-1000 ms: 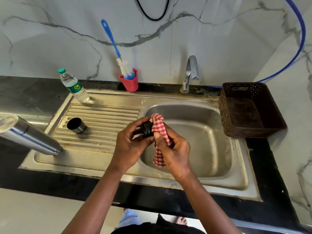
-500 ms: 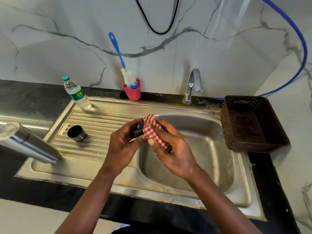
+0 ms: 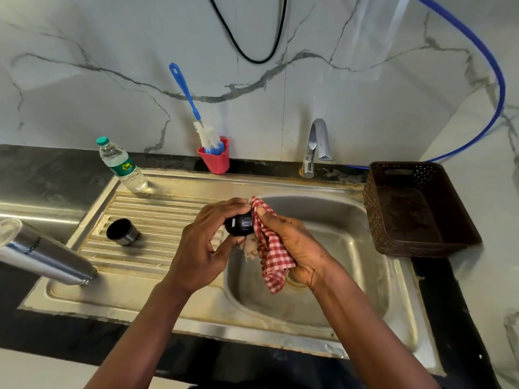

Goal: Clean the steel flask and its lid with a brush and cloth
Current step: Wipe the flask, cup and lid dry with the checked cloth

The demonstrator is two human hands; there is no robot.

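As the left hand (image 3: 202, 248) grips it, the ribbed black lid (image 3: 238, 224) touches cloth (image 3: 273, 256).

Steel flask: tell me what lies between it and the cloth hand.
The left hand, gripping the black lid, lies between the right hand holding the cloth and the flask. The steel cup sits beside that path.

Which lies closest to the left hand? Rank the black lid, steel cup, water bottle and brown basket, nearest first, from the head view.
1. black lid: gripped in the left hand.
2. steel cup: on the drainboard, to its left.
3. water bottle: back-left corner of the drainboard.
4. brown basket: far right, beyond the basin.
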